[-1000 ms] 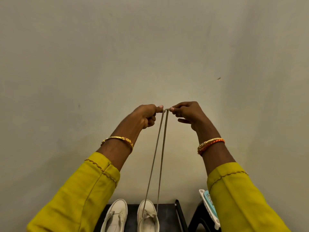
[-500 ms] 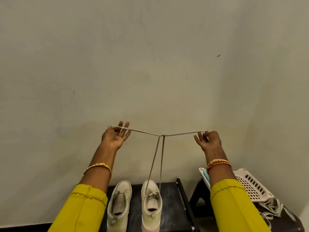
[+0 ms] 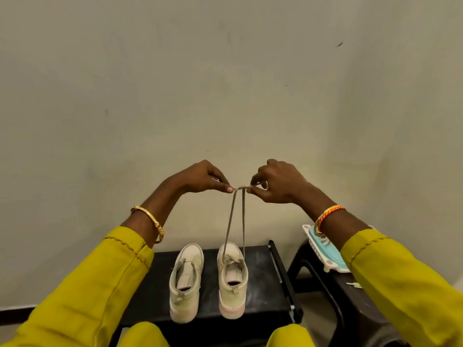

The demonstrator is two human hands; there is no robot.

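A: Closest to us we have the yellow sleeves [image 3: 82,291], coming in from both lower corners. What do we see just past them?

B: A black stand [image 3: 260,279] with two pale shoes side by side, heels toward us: the left shoe [image 3: 186,279] and the right shoe [image 3: 231,284]. To the right of it, a dark stool [image 3: 323,286] carries a white and teal basket [image 3: 325,256].

A: And where do we find the lace [image 3: 230,221]?

B: Its two strands rise taut from the right shoe's top to our hands, well above the stand. The left hand [image 3: 200,177] pinches one end between thumb and forefinger. The right hand [image 3: 278,182] pinches the other, fingers curled. The fingertips nearly meet, with a short bit of lace between them. Behind it all we have the plain wall [image 3: 225,83].
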